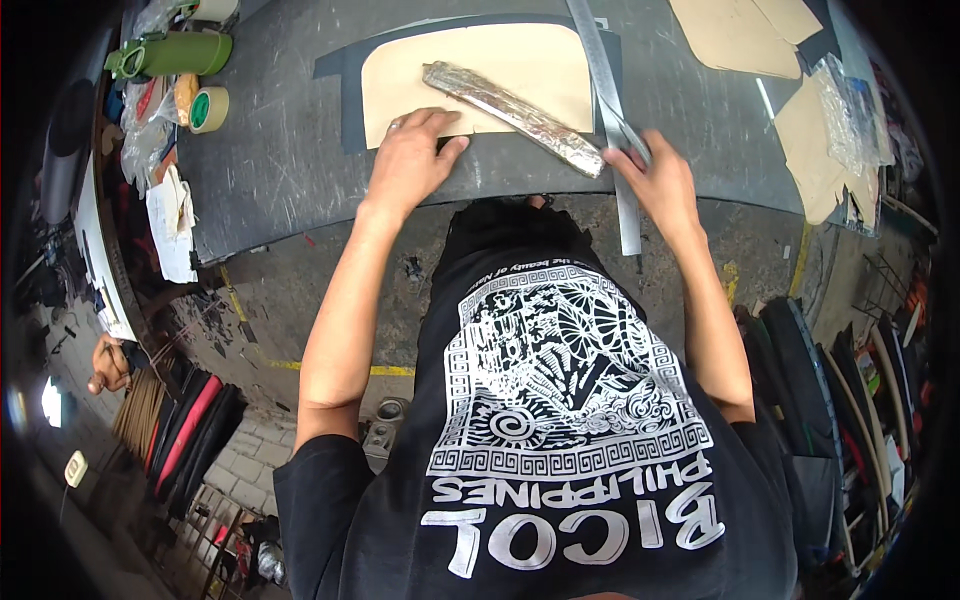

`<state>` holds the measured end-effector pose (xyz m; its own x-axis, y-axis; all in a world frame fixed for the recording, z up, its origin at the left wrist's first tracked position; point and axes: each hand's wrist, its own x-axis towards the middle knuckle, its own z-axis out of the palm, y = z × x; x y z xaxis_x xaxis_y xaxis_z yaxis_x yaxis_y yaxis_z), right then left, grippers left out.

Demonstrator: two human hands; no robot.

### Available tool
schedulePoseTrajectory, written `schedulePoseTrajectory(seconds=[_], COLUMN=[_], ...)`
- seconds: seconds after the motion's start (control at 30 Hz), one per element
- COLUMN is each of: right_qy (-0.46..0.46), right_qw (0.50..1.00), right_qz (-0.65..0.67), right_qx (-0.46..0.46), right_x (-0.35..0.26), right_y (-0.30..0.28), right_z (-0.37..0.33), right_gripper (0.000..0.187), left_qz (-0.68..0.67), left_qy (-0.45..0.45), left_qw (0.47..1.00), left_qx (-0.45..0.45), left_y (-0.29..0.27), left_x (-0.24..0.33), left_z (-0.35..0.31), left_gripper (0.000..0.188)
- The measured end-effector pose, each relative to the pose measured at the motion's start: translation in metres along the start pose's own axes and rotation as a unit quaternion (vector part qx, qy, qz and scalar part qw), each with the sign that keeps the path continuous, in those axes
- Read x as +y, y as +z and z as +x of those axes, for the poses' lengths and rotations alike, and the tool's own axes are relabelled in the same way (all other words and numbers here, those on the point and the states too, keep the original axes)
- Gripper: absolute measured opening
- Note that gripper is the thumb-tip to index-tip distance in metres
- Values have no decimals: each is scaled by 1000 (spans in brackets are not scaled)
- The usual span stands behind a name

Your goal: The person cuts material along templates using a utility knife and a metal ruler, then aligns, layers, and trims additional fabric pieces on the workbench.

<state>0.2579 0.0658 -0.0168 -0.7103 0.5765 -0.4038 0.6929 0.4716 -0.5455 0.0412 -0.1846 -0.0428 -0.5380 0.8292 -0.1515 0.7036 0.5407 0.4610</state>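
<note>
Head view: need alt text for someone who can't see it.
A person's left hand rests on the near edge of a cream template, while the right hand is at a long metal straightedge. A shiny wrapped bar lies diagonally across the template, on a scuffed dark-grey worktable.

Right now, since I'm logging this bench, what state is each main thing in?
Tan, rounded-corner panel: flat on a dark blue sheet.
Shiny brown film-wrapped bar: diagonal across the panel, one end beyond its edge.
Long silver metal strip: reaching past the edge of the grey table.
Green cylindrical bottle: cap on; standing or lying unclear.
Left hand: fingers resting on the panel.
Right hand: fingers bent beside the strip; grip unclear.
</note>
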Motion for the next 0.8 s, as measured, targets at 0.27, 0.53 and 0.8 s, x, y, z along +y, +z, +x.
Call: schedulePoseTrajectory(seconds=[0.27,0.53,0.8], right_qy=[111,202,248], right_qw=[990,964,904], right_qz=[-30,9,252], right_qx=[76,175,239], right_x=[101,39,-91], right_y=[25,2,139], right_z=[-65,-46,-86], right_gripper=[43,35,29], left_qz=[-201,-260,-234], left_qy=[318,279,322], left_qw=[926,916,906], left_qx=[7,-125,-143], left_y=[-173,-217,-190], left_x=[155,148,15], left_z=[24,-5,22], left_gripper=[10,8,11])
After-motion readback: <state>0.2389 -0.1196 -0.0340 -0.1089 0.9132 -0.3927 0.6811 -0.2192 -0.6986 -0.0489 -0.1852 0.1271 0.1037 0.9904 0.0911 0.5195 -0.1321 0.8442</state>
